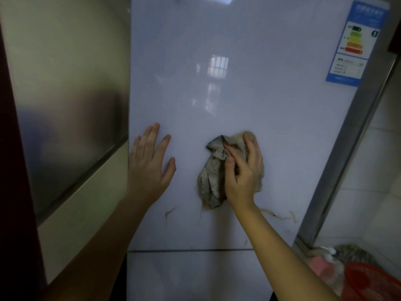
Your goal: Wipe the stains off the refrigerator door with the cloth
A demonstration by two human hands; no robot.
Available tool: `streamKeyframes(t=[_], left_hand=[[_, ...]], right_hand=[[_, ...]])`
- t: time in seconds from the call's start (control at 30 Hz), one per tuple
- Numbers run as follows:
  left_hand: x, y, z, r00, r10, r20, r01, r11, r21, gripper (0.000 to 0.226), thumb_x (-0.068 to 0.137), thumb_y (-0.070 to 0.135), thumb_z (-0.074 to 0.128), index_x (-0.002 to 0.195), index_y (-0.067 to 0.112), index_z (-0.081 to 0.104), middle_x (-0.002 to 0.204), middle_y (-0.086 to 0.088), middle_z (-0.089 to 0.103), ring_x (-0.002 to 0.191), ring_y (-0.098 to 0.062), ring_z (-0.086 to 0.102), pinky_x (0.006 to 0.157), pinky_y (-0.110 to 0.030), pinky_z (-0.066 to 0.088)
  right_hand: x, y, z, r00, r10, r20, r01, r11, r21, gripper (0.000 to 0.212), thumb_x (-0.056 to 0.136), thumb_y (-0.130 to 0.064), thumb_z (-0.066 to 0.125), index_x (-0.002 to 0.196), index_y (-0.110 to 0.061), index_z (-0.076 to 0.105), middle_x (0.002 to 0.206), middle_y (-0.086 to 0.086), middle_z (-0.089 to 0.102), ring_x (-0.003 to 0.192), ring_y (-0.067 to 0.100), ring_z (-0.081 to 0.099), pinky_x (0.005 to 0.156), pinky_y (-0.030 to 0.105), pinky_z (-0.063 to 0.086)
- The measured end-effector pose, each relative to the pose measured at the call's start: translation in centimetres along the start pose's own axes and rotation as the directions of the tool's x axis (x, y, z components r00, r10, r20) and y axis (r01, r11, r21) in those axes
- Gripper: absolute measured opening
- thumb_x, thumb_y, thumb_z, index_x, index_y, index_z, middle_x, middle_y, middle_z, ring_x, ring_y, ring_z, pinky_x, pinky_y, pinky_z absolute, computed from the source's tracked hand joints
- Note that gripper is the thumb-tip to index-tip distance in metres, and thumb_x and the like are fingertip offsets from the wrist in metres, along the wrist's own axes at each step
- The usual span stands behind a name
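The crumpled grey-beige cloth [211, 183] is gripped in the curled fingers of the right hand [243, 170] and pressed against the glossy white refrigerator door [260, 105], while the left hand [149, 168] is laid flat, fingers straight, on the door well to the left of that grip. The thin yellowish-brown streak stains [278, 215] are seen just below the grip, so the cloth is best drawn down over them with firm, even pressure.
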State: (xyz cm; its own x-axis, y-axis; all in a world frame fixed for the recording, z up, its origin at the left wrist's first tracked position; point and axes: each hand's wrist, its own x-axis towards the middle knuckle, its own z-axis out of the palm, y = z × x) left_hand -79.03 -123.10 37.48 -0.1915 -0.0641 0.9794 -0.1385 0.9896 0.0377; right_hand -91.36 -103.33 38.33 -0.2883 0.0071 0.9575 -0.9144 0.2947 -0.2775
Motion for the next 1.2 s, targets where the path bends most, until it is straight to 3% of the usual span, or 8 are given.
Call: streamKeyframes(t=[0.4, 0.83, 1.0, 1.2], left_hand=[[-0.2, -0.3, 0.0, 0.999, 0.028, 0.025, -0.029, 0.999, 0.034, 0.057, 0.095, 0.025, 0.057, 0.148, 0.007, 0.047, 0.163, -0.019, 0.032, 0.153, -0.036, 0.029, 0.125, -0.054, 0.023], [-0.3, -0.6, 0.1, 0.997, 0.045, 0.054, -0.049, 0.997, 0.066, 0.061, 0.095, 0.026, 0.057, 0.151, 0.007, 0.043, 0.164, -0.020, 0.030, 0.153, -0.037, 0.027, 0.124, -0.056, 0.024], [-0.3, -0.6, 0.2, 0.997, 0.047, 0.061, -0.052, 0.996, 0.077, 0.060, 0.096, 0.029, 0.054, 0.150, 0.005, 0.044, 0.163, -0.021, 0.030, 0.153, -0.037, 0.025, 0.126, -0.055, 0.020], [-0.4, -0.5, 0.3, 0.997, 0.045, 0.062, -0.051, 0.995, 0.088, 0.063, 0.095, 0.029, 0.057, 0.152, 0.005, 0.042, 0.164, -0.020, 0.028, 0.154, -0.037, 0.024, 0.126, -0.056, 0.021]], right_hand=[[-0.3, 3.1, -1.7, 0.976, -0.193, 0.099, 0.206, 0.967, -0.152, 0.030, 0.099, -0.026, 0.061, 0.126, -0.017, 0.072, 0.154, 0.014, 0.048, 0.147, 0.035, 0.039, 0.122, 0.044, 0.031], [-2.9, 5.2, -3.4, 0.999, 0.004, 0.050, 0.002, 0.993, -0.118, 0.039, 0.097, -0.028, 0.060, 0.131, -0.010, 0.059, 0.154, 0.011, 0.045, 0.148, 0.029, 0.038, 0.124, 0.031, 0.023], [-4.0, 5.7, -3.3, 0.998, 0.004, 0.069, 0.005, 0.990, -0.141, 0.038, 0.099, -0.029, 0.055, 0.134, -0.013, 0.058, 0.154, 0.012, 0.044, 0.147, 0.034, 0.039, 0.121, 0.047, 0.032], [-4.2, 5.3, -3.4, 0.998, 0.029, 0.051, -0.025, 0.997, -0.069, 0.038, 0.097, -0.027, 0.057, 0.129, -0.006, 0.059, 0.152, 0.015, 0.048, 0.147, 0.036, 0.040, 0.121, 0.049, 0.034]])
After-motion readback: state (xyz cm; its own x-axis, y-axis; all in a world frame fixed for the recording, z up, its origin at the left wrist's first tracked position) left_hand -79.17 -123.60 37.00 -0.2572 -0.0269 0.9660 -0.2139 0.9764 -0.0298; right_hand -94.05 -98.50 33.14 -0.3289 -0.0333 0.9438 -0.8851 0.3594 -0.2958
